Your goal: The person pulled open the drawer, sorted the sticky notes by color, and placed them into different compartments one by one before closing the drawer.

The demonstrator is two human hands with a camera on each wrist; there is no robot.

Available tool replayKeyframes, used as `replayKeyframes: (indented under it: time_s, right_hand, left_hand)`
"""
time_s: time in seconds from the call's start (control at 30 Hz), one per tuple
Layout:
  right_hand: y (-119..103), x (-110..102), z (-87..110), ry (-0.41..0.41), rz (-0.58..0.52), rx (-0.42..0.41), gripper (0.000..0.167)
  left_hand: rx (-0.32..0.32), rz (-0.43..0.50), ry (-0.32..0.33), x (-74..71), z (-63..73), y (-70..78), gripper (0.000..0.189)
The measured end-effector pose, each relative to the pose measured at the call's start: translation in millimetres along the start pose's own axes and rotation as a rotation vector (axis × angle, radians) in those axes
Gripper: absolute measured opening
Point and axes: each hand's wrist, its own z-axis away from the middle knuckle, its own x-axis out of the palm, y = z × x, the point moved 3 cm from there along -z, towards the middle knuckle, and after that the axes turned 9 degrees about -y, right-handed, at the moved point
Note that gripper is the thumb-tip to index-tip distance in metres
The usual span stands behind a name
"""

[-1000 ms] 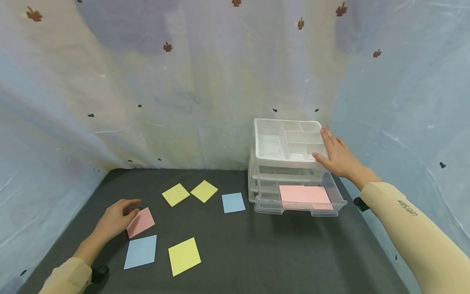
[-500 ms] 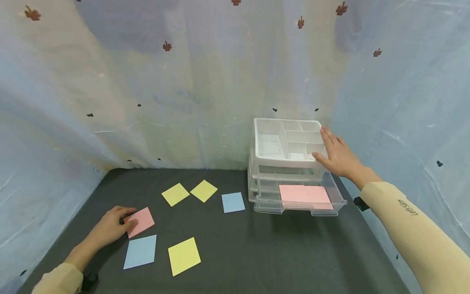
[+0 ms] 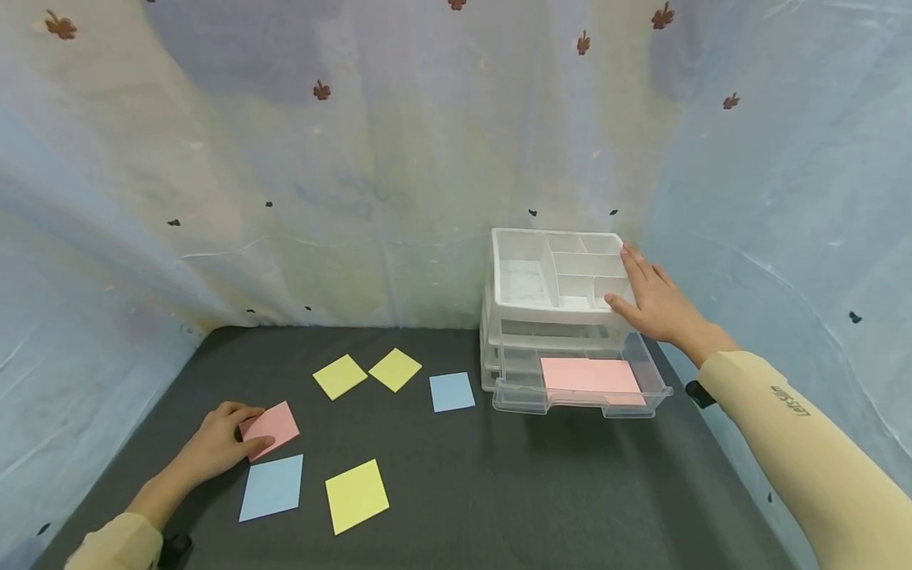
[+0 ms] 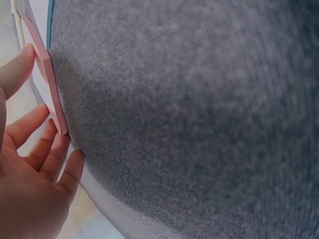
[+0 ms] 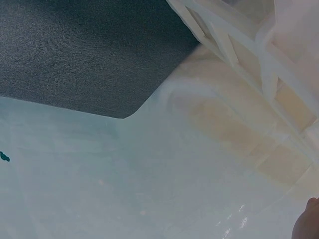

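The left hand, at lower left, has its grip partly closed about a pink notepad on the black desk, thumb at one edge, fingers across from it. Below and beside it lie a blue pad and a yellow pad, with more pads near the centre. At right, the right hand, fingers straight, grip holding nothing, rests against a white drawer box with a pink stack in its extended clear drawer.

Your left hand grips the pink pad beside a blue square. Your right hand rests on the white organizer, whose pulled-out clear drawer holds pink paper.
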Motion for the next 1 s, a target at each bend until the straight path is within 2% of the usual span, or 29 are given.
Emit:
replayKeyframes:
  time_s: [0.3, 0.77, 1.0]
  right_hand:
    - [-1.5, -0.6, 1.7, -0.001, -0.003, 0.010, 0.091]
    - [-3.9, -2.0, 2.9, 0.010, -0.012, 0.004, 0.091]
    - [-4.3, -1.3, 4.1, 0.012, -0.016, 0.004, 0.091]
  left_hand:
    - [-0.013, 0.016, 0.004, -2.1, -1.9, 2.4, 0.066]
    - [-0.058, 0.111, 0.021, -3.1, -3.3, 3.8, 0.069]
    - [-0.064, 0.119, 0.039, -3.5, -1.6, 4.9, 0.066]
